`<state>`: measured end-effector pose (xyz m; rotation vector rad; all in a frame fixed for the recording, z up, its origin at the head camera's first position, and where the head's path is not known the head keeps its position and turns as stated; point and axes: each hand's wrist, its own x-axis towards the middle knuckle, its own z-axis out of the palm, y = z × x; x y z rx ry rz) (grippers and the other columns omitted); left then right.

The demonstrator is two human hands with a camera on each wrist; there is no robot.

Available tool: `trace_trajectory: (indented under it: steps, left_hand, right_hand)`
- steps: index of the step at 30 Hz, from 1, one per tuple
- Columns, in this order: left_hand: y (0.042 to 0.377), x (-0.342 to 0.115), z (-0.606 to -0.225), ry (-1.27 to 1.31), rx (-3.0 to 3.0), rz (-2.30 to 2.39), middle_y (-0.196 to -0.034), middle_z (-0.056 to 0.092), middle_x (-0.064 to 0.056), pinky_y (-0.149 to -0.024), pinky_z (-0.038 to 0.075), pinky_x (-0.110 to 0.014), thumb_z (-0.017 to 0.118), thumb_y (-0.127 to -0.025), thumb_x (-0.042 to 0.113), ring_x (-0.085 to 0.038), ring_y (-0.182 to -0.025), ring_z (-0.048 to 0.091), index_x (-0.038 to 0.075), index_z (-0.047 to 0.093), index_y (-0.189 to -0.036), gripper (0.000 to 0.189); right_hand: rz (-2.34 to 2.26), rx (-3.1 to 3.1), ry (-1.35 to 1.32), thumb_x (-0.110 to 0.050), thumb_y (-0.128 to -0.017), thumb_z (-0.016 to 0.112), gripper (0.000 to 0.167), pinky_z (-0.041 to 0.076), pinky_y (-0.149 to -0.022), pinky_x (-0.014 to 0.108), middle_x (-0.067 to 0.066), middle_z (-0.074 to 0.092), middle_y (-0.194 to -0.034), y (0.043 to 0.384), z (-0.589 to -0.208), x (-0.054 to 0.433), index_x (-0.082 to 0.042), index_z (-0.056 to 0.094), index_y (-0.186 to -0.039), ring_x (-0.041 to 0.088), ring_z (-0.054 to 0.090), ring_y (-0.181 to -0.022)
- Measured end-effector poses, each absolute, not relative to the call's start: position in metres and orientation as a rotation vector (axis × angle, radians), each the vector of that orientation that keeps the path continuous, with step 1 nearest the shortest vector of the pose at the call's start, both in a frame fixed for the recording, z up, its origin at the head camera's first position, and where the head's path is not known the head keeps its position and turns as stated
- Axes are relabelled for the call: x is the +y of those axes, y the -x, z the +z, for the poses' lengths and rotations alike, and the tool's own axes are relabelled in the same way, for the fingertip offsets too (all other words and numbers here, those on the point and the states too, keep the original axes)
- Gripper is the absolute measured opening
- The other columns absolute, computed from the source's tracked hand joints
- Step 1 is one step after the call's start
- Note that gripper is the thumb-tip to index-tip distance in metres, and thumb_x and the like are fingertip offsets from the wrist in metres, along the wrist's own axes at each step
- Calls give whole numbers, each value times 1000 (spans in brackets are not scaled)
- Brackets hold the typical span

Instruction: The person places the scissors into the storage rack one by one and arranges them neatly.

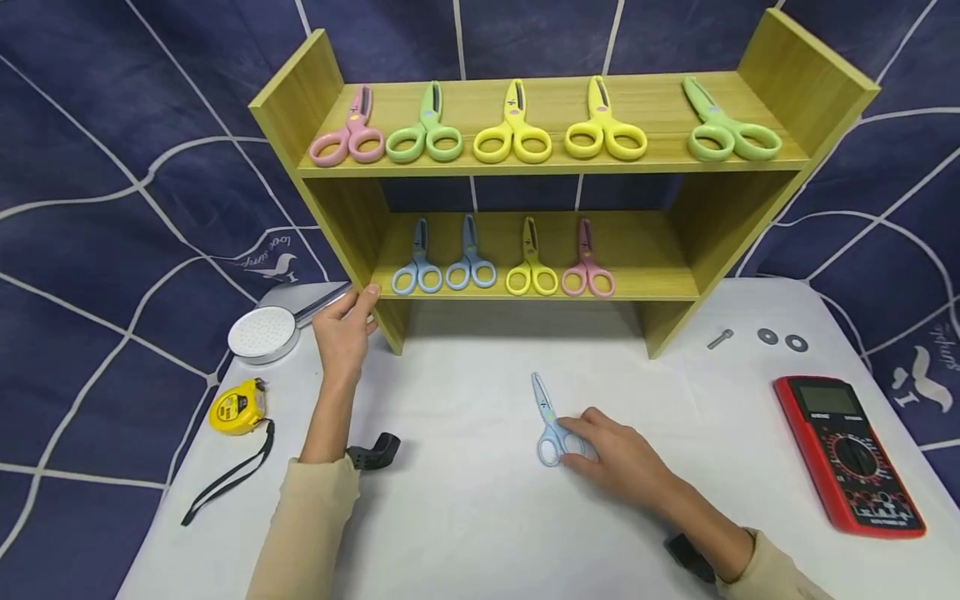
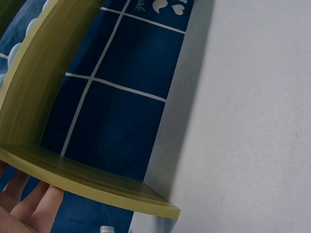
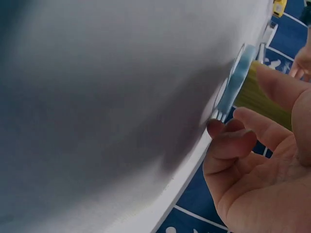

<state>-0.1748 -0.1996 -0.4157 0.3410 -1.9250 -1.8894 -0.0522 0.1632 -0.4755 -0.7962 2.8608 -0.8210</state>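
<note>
A pair of light blue scissors (image 1: 550, 429) lies over the white tabletop, its blade part pointing toward the shelf. My right hand (image 1: 618, 458) pinches its right handle loop with thumb and fingers, partly covering the loop. The right wrist view shows the blue handle (image 3: 238, 77) edge-on beside the fingertips. My left hand (image 1: 345, 333) is at the left side of a two-tier wooden shelf (image 1: 480, 297), and its fingers (image 2: 43, 206) press the outer face of the side panel (image 2: 97, 187).
On the upper tier are several scissors, pink (image 1: 349, 133), green and yellow; blue (image 1: 417, 262), yellow and pink ones are below. A shower head (image 1: 262, 333) and tape measure (image 1: 238, 408) lie left. At right are a bolt (image 1: 720, 338), washers (image 1: 796, 342) and a red multimeter (image 1: 847, 454).
</note>
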Motion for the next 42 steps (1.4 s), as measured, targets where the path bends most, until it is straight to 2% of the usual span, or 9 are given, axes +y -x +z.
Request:
trace_trajectory:
  steps: [6,12,16,20,27,31,34,38,42]
  left_hand:
    - [176,-200,-416,-319,-1914,-1893,-120,66,-20,-73,61,-26,72,-92,22,-12,-91,68,0,66,-123,37]
    - [176,-201,-415,-334,-1925,-1873,-120,67,-19,-72,61,-26,72,-92,23,-11,-90,67,1,67,-122,38]
    - [176,-200,-414,-343,-1919,-1877,-119,67,-20,-72,61,-26,72,-92,22,-12,-90,68,1,68,-121,36]
    - [177,-199,-415,-347,-1911,-1902,-119,67,-20,-73,61,-27,72,-92,21,-14,-91,68,1,68,-121,36]
    - [176,-199,-414,-336,-1911,-1891,-119,67,-19,-73,61,-28,72,-92,21,-14,-91,68,2,67,-122,36]
    - [176,-200,-415,-337,-1912,-1902,-120,66,-19,-74,61,-29,72,-92,22,-14,-92,68,2,67,-123,37]
    - [175,-200,-414,-342,-1918,-1903,-121,66,-18,-75,61,-28,72,-92,22,-14,-94,68,2,66,-124,38]
    - [175,-201,-415,-347,-1926,-1903,-122,66,-18,-76,61,-28,72,-93,23,-15,-95,67,1,66,-124,39]
    - [174,-201,-414,-346,-1934,-1896,-122,65,-18,-76,60,-27,71,-93,23,-14,-94,67,1,66,-123,38]
  right_hand:
    - [-829,2909,855,-20,-78,85,54,54,-66,22,-2,56,-105,46,-481,161,-9,65,-127,6,54,-79]
    - [-762,2932,919,-26,-77,86,56,42,-52,14,0,51,-98,48,-481,144,-13,66,-128,6,44,-71]
    - [-688,2916,919,-21,-78,85,54,38,-48,14,2,49,-93,50,-481,135,-10,65,-127,6,41,-67]
    - [-666,2900,895,-14,-78,81,50,40,-48,16,4,53,-92,50,-480,132,-9,63,-124,8,42,-64]
    - [-698,2881,840,-12,-73,75,46,40,-48,19,0,60,-89,50,-477,134,-11,62,-117,6,44,-60]
    - [-698,2863,789,-10,-72,73,52,40,-49,20,-1,62,-92,49,-475,135,-12,62,-123,6,45,-62]
    - [-663,2866,809,-10,-72,74,52,39,-48,19,0,62,-92,49,-474,135,-11,64,-124,5,44,-62]
    - [-643,2879,849,-14,-70,78,46,42,-49,20,1,66,-90,47,-474,137,-10,68,-115,5,49,-63]
    - [-703,2915,860,-15,-69,79,46,46,-53,22,-1,68,-91,45,-474,141,-13,67,-114,5,52,-67]
